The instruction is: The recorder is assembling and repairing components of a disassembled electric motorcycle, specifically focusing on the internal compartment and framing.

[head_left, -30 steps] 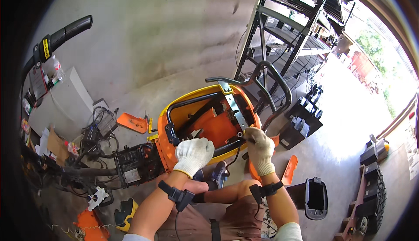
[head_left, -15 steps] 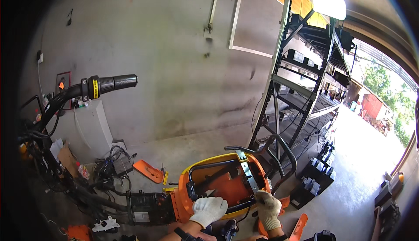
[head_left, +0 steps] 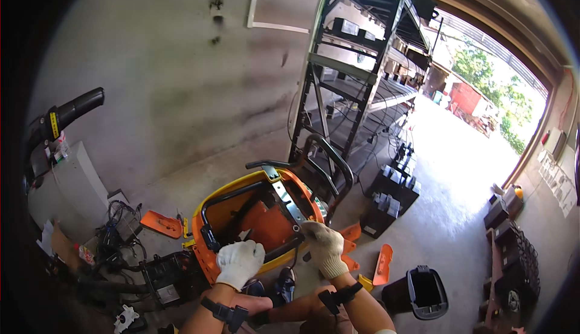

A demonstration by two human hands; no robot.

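Orange and yellow, an open scooter shell (head_left: 208, 265) sits before us, a silver metal strip (head_left: 286, 201) crossing its opening. Our gloved right hand (head_left: 324, 246) curls beside the strip's near end; our gloved left hand (head_left: 240, 263) curls at the shell's near edge. We cannot tell whether either hand's fingers pinch anything. Rightward, a black bin (head_left: 396, 296) rests on the floor (head_left: 465, 231).

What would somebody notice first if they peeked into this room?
Probably the big orange-and-yellow shell, low in the middle, with a shiny metal strip lying across it. At its near side are the white-gloved left hand and, by the strip's near end, the gloved right hand. After that, the eye might jump to the bright doorway at the upper right, past the tall dark shelf.
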